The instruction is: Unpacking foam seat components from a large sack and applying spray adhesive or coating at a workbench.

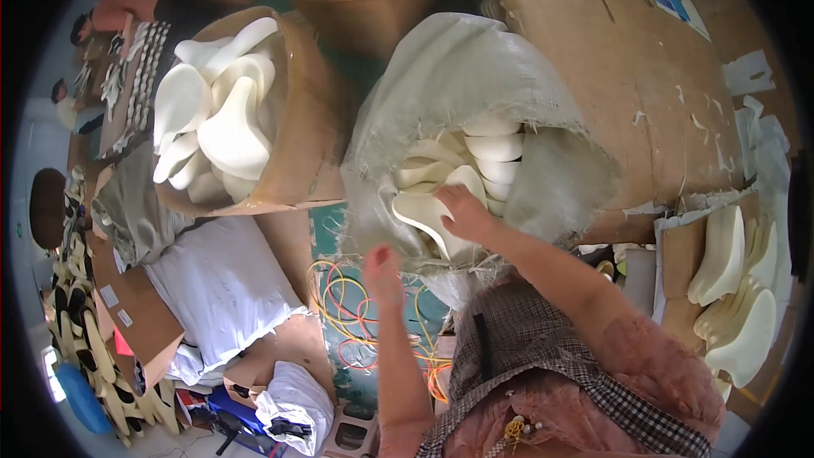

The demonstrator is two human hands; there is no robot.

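Observation:
A large woven sack (475, 59) stands open toward me, with several cream saddle-shaped foam pads inside. My right hand (465, 212) reaches into its mouth. Its fingers and thumb are closed around the waist of the nearest saddle pad (417, 205), whose wide end points left. Behind that one, more saddle pads (494, 148) lie nested in a stack. Just outside the sack's lower left edge, my left hand (384, 276) is raised and touches no pad. It is blurred and seen edge-on, so its fingers are mostly hidden.
Left of the sack, a cardboard box (301, 119) is heaped with saddle pads. Big cartons (610, 59) stand behind and to the right. Another box of pads (725, 288) is at far right. Yellow and red cords (348, 314) lie on the green floor. White sacks (225, 284) sit at left.

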